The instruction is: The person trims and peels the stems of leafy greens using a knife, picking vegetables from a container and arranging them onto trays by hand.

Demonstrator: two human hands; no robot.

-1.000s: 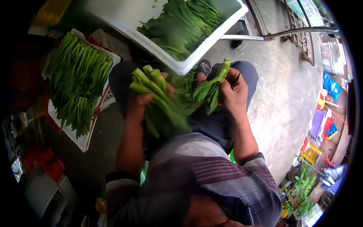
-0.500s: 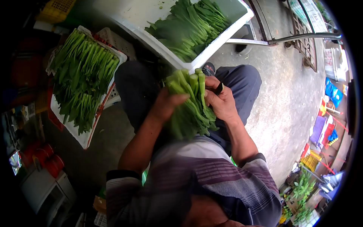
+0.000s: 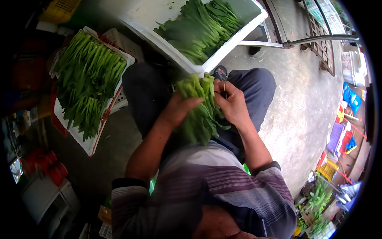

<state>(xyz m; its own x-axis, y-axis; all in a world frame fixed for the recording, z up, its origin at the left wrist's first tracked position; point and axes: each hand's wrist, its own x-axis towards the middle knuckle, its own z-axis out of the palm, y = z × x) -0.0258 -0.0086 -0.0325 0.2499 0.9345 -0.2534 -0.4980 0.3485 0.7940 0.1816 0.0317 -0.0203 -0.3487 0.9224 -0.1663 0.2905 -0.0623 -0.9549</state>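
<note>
A bunch of choy sum stands over my lap, its thick pale-green stem ends pointing away from me and its leaves hanging toward my shirt. My left hand wraps round the bunch from the left, thumb across the stems. At the right side of the stems, my right hand has its fingers curled and thumb pressed to the outer stalks. The tips of its fingers are partly hidden. Just beyond the bunch is a white foam box with more choy sum inside.
At the left, a white foam lid carries a thick layer of choy sum, with a perforated crate behind it. A metal-framed cart stands at upper right. Baskets, bags and potted plants line the right edge of the concrete floor.
The stem ends have been drawn closer together in my left hand. My right hand has turned slightly and its fingers have curled in beside the stems.
</note>
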